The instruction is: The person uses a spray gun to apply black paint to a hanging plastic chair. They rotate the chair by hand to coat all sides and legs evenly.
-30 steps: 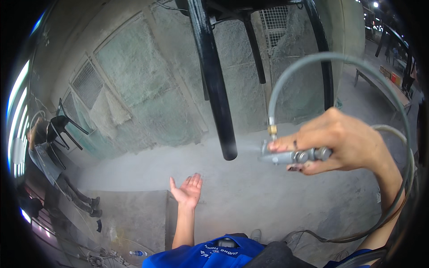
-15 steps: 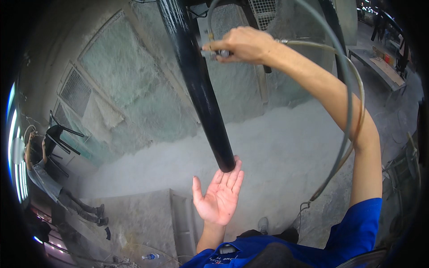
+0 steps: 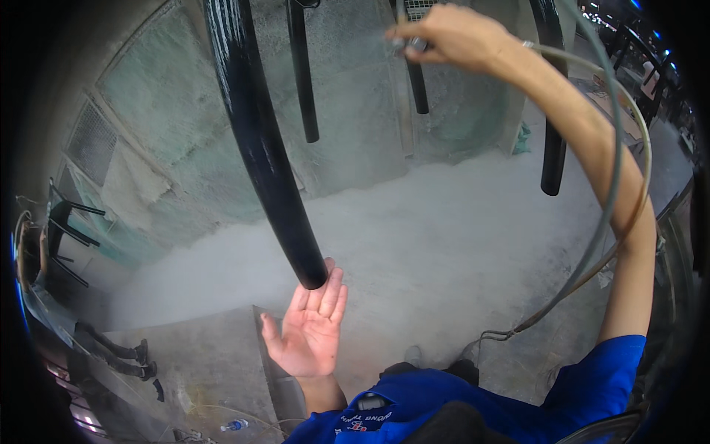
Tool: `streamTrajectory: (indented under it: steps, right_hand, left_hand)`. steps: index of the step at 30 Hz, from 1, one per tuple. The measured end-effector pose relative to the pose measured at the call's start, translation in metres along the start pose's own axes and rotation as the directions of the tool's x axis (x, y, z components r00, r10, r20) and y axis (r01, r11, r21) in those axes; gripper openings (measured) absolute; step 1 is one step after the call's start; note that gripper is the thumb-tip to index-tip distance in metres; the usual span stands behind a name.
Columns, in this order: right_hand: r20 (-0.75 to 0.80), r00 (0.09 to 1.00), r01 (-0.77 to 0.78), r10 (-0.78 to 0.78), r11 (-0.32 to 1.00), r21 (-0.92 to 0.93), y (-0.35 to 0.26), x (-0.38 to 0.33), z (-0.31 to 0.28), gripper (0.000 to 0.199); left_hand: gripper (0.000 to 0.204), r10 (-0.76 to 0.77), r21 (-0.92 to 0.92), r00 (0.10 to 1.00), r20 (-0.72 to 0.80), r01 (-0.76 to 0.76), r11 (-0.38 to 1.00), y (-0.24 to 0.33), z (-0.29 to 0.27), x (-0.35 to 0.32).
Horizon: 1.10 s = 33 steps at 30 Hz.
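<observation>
A glossy black chair leg [image 3: 259,148] slants down from the top of the picture. My left hand [image 3: 307,337] lies palm up beneath its lower end, fingers stretched out and touching it without wrapping round. My right hand [image 3: 466,38] is raised at the upper middle, closed on a small metal spray gun [image 3: 409,44], most of which my fingers hide. Faint mist leaves its tip toward the left. Further black legs hang around it: a thin one [image 3: 303,81] left of the gun, another [image 3: 418,85] just below it, and a thicker one [image 3: 553,140] behind my right forearm.
Two hoses [image 3: 612,163] loop past my right arm down to the floor. Pale mist hangs before a dusty, green-tinted wall [image 3: 177,89]. At far left another person [image 3: 111,348] stands by a black chair [image 3: 65,214]. A bottle [image 3: 235,425] lies at the lower left.
My right hand with the spray gun has moved away from the near leg, up and to the right. The leg and my left hand sit further left in view. More legs show.
</observation>
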State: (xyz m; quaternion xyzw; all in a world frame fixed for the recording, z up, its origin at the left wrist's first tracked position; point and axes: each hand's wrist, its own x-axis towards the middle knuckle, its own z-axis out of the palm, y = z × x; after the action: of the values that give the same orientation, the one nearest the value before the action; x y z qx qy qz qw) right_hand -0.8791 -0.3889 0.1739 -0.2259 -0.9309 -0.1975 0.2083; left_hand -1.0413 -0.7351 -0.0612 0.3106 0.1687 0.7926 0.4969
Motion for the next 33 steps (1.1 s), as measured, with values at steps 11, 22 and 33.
streamTrajectory:
  steps: [11, 22, 33]
  right_hand:
    - [0.272, 0.953, 0.096, -0.132, 0.985, 0.141, 0.028, -0.017, 0.053, 0.03]
    - [-0.424, 0.88, 0.291, -0.212, 0.948, 0.13, -0.018, 0.034, 0.061, 0.037]
    - [-0.307, 0.951, 0.289, -0.048, 0.496, 0.819, -0.007, -0.015, 0.034, 0.038]
  left_hand:
    - [0.107, 0.005, -0.154, 0.998, 0.069, 0.006, 0.988, 0.003, 0.003, 0.001]
    - [0.112, -0.001, -0.111, 0.999, -0.035, -0.003, 0.994, 0.006, 0.021, 0.002]
    - [0.109, -0.125, -0.187, 0.992, 0.013, 0.125, 0.974, 0.017, 0.014, 0.0]
